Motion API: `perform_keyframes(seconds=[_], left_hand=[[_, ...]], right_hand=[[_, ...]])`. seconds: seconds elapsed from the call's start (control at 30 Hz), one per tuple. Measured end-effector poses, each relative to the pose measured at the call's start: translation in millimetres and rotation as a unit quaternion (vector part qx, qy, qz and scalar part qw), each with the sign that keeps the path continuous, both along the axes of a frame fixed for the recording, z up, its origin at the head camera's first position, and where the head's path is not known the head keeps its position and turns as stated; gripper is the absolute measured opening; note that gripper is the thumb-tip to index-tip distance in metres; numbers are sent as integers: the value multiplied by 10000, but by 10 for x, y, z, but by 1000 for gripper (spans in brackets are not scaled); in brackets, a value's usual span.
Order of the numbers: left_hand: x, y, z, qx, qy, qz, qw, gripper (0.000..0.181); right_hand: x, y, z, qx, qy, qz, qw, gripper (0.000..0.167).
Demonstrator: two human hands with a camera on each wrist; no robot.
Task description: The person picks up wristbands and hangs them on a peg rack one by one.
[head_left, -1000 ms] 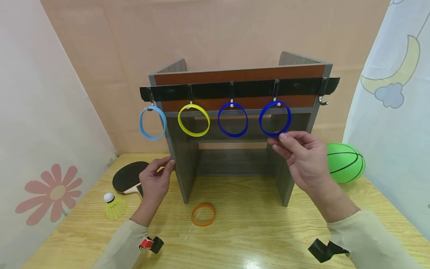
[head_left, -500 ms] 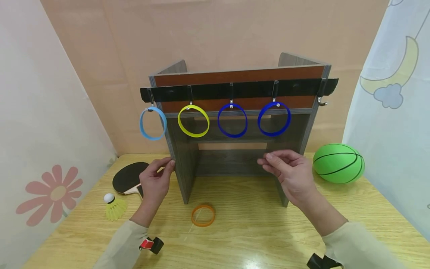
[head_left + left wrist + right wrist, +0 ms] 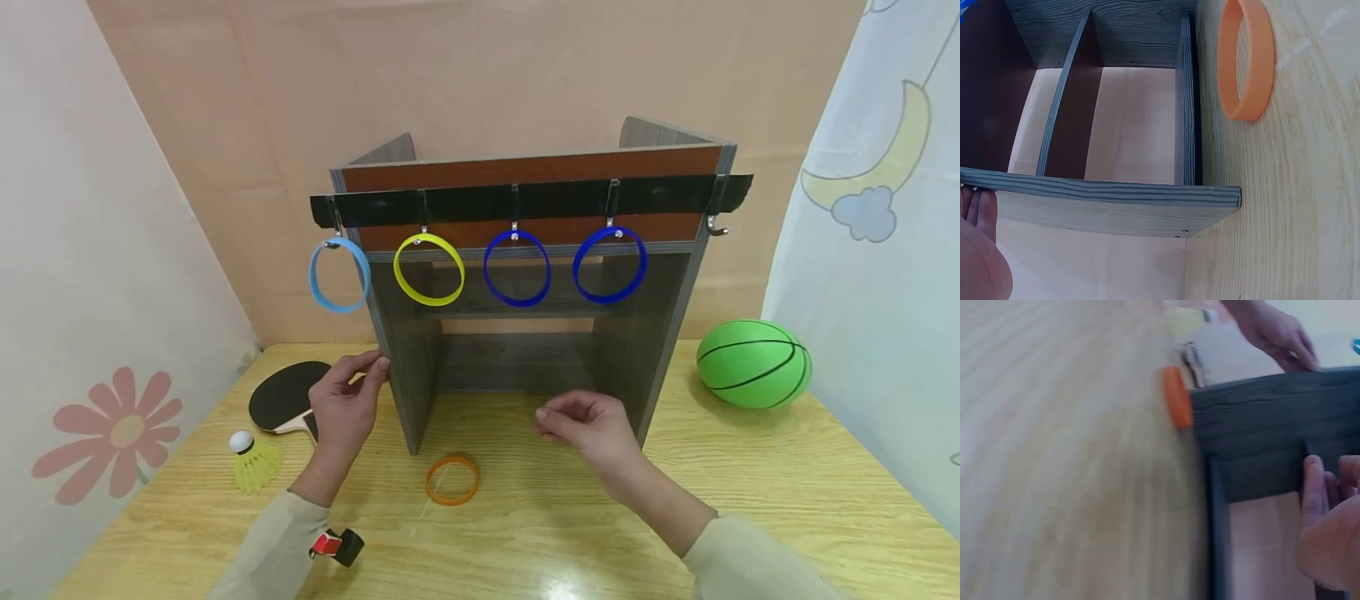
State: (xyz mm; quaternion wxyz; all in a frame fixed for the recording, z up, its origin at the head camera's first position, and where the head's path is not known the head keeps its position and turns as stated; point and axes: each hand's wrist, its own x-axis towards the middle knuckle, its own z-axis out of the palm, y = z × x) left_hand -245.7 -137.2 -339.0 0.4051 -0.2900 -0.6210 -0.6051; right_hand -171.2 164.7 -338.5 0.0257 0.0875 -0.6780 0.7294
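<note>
My left hand (image 3: 347, 398) grips the front edge of the grey wooden shelf's (image 3: 401, 367) left side panel. In the left wrist view only part of that hand shows, against the panel's outer face. With its fingers loosely bent and nothing between them, my right hand (image 3: 588, 429) hovers in front of the shelf's lower opening. An orange silicone wristband (image 3: 452, 502) lies on the table, left of the right hand and apart from it. From hooks on the black strip (image 3: 472, 202) hang a light blue wristband (image 3: 314, 279), a yellow wristband (image 3: 457, 279) and two dark blue wristbands (image 3: 548, 271).
The hook (image 3: 717, 227) at the right end carries no band. On the wooden table (image 3: 495, 554), a black table tennis paddle (image 3: 281, 396) and a yellow shuttlecock (image 3: 257, 465) lie at the left. A green ball (image 3: 753, 365) sits at the right.
My right hand has let go of the rightmost dark blue wristband, which hangs on its hook, and has moved down and left. The left hand stays on the shelf panel.
</note>
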Motion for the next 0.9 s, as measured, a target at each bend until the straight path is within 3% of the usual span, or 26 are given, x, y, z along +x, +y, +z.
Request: perform_keyframes(seconds=[0.3,0.5,0.73,0.9], left_hand=[[26,1,21,42,-67,-2,10000,12],[34,-8,35,21,2,-15,10000,13],[20,-5,31,45,-14,-34,10000,10],[23,11,24,62,-18,-14,10000,9]], right_hand=[[8,-226,-288,845,-642,830,9909,21],[-39,-335,-405,1319,-704,1327,9798,20],[-101,-504,-485,2144,-364,1200,9687,18],[-129,-651,-437,2783,-281,887,9560,11]])
